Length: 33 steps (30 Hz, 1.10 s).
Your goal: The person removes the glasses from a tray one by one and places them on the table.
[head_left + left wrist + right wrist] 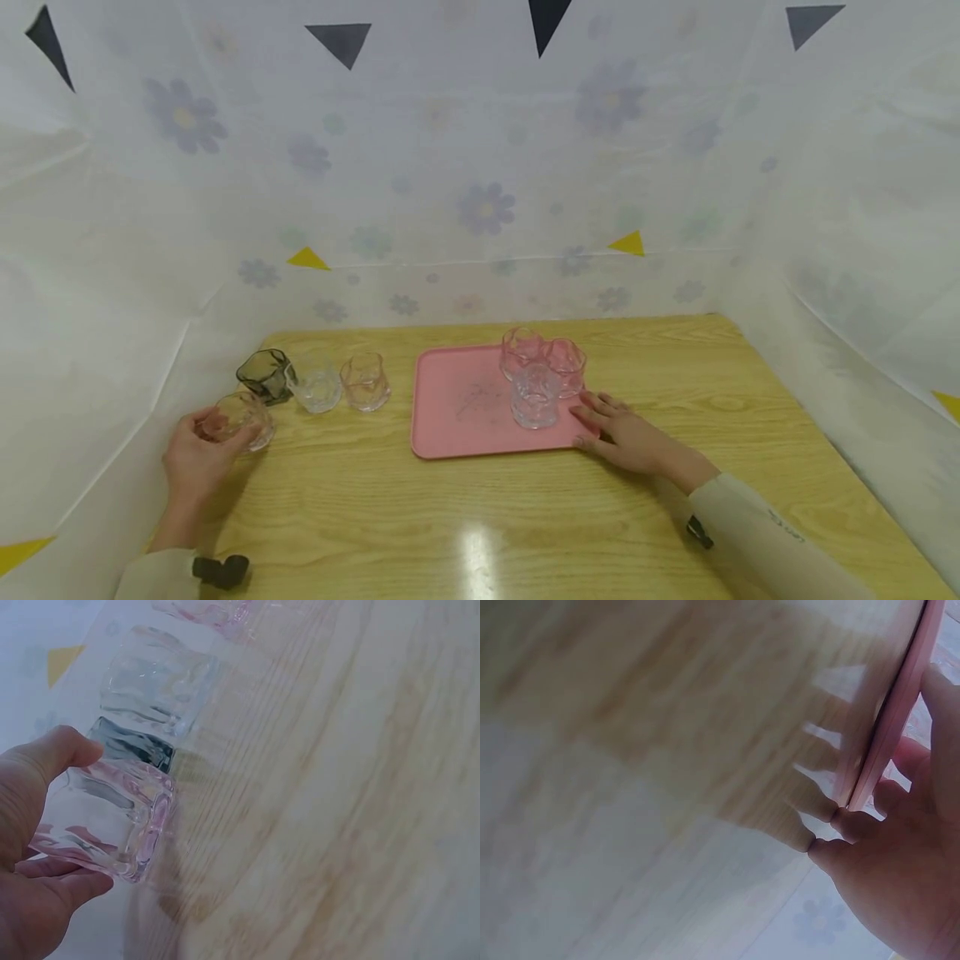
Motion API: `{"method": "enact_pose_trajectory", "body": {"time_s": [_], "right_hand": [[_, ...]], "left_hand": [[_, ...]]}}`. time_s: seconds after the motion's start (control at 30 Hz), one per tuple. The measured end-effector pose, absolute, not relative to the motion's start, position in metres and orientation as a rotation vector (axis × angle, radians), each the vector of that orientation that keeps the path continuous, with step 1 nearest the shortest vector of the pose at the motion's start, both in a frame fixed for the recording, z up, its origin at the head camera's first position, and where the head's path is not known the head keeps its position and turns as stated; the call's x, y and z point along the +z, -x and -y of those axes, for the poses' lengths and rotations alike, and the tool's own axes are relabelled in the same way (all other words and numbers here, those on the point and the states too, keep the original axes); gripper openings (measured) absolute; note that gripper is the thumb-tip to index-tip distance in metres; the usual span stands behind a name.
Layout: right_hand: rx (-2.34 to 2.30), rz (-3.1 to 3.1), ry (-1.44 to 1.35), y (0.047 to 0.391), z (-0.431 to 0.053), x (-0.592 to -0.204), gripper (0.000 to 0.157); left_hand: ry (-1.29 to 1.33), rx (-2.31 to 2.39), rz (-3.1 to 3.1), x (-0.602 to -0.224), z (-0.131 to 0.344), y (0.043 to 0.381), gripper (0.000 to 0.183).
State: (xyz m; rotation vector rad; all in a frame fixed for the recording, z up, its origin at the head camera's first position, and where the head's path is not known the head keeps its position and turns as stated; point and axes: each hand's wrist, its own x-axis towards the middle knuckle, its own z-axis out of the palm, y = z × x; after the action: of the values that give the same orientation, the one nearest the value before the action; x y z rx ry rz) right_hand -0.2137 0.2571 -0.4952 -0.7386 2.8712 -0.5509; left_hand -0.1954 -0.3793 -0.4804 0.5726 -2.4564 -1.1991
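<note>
My left hand [197,458] grips a pale pink drinking glass [258,422] from its left side, thumb on one side and fingers on the other. In the left wrist view that glass [154,832] has a thick, wavy base close to the tabletop; whether it touches is unclear. Just behind it is a dark grey glass [264,377], then a clear glass [319,390] and another pale pink glass [365,383] to the right. My right hand [630,437] rests at the right edge of a pink tray [446,437], fingers extended and spread, as the right wrist view confirms.
On the tray's right half stand two pink glasses [521,346] and a clear glass [535,404], close together. White flowered sheeting [420,167] encloses the wooden table [360,517] at the back and both sides.
</note>
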Motion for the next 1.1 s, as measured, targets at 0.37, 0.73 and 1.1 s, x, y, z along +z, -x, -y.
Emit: {"method": "enact_pose_trajectory", "body": {"time_s": [0.37,0.73,1.1], "right_hand": [[-0.566,-2.88,0.741,0.213,-0.258,-0.496,0.067],[-0.566,-2.866,0.746,0.214,-0.258,-0.495,0.067],[-0.566,-2.86,0.76,0.214,-0.257,-0.493,0.066]], "left_hand": [[-0.529,-1.236,2.535,-0.479,0.384,0.196,0.087],[-0.313,-1.083,2.542,-0.454,0.377,0.194,0.102],[-0.002,-1.131,2.51,-0.429,0.312,0.195,0.09]]}}
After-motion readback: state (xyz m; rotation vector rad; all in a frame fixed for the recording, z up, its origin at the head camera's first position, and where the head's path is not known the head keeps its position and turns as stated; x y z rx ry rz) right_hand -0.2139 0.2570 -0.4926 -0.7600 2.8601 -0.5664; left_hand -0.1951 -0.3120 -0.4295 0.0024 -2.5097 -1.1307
